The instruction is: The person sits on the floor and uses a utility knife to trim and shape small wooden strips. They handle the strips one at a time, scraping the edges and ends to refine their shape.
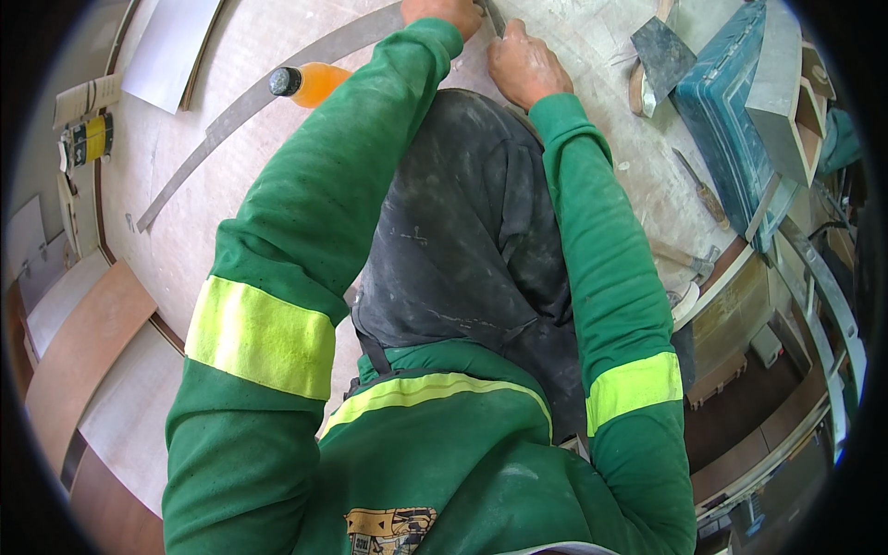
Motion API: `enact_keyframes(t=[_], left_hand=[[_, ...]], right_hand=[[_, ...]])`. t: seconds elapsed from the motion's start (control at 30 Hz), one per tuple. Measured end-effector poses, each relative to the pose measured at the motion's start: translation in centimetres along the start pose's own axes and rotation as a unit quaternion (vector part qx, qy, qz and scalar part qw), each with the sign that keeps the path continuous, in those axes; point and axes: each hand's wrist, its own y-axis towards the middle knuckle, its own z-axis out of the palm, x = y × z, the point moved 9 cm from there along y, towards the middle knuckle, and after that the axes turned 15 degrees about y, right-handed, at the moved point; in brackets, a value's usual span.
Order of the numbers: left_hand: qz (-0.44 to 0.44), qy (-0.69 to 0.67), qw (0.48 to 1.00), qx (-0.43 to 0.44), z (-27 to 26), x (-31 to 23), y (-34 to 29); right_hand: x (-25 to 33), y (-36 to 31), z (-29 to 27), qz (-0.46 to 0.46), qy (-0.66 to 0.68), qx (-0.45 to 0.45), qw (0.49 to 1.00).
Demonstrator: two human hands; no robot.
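The left hand (442, 14) is being cut off by the top edge of the picture, so its fingers and whatever is being gripped cannot be told. The fingertips of the right hand (523, 63) are being hidden against a thin dark tool (492, 17), whose upper end is also being cropped. Much of the round board (231, 185) is being covered by the green sleeves and the dark knee. The curved strip (268, 92) is being hidden behind the left sleeve.

Arms: both stretched forward in green sleeves with yellow bands.
Left hand (444, 13): fingers curled, partly cut off.
Right hand (523, 63): knuckles up, fingers bent.
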Motion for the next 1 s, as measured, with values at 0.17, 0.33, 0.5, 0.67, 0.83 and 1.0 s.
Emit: enact_keyframes(t=[0.17, 0.33, 0.5, 0.67, 0.83, 1.0], left_hand=[[0.002, 0.003, 1.0, -0.023, 0.1, -0.1, 0.2], [-0.003, -0.003, 0.999, -0.045, 0.0, -0.4, 0.8], [0.003, 0.016, 0.999, -0.043, 1.0, 0.4, 0.1], [0.005, 0.057, 0.998, -0.021, 0.4, 0.1, 0.3], [0.003, 0.049, 0.999, -0.019, 0.5, 0.3, 0.2], [0.002, -0.029, 0.997, -0.067, -0.3, -0.2, -0.1]], right_hand=[[-0.6, 0.7, 0.4, 0.001, 0.005, 0.007, 1.0], [0.5, 0.3, -0.5, 0.014, -0.004, 0.005, 1.0], [-0.7, -1.4, 0.5, 0.025, 0.006, 0.031, 0.999], [-0.3, -1.1, -1.3, 0.026, 0.04, 0.017, 0.999], [-0.7, 0.7, -0.6, 0.015, 0.034, 0.018, 0.999], [-0.4, 1.0, -0.3, 0.013, -0.003, 0.028, 1.0]])
